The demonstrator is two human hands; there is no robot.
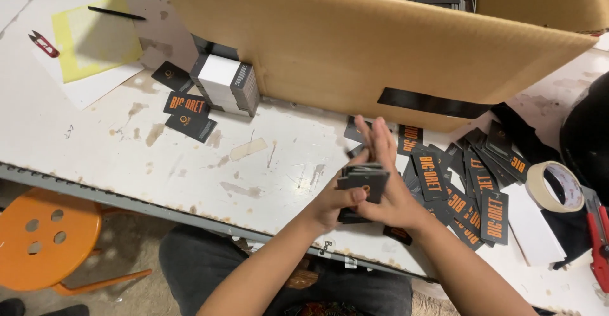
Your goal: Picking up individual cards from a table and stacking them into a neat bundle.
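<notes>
- At nine o'clock an orange stool (44, 240) stands below the tabletop (127, 157); a white block of bundled tags (227, 84) sits at eleven.
- Our left hand (335, 203) is closed around a stack of dark tags (363, 181), dead centre.
- Our right hand (388, 183) presses flat-fingered against that stack; we judge we are squaring it up.
- Loose tags (472, 195) lie at three o'clock; gathering more calls for a free hand.
</notes>
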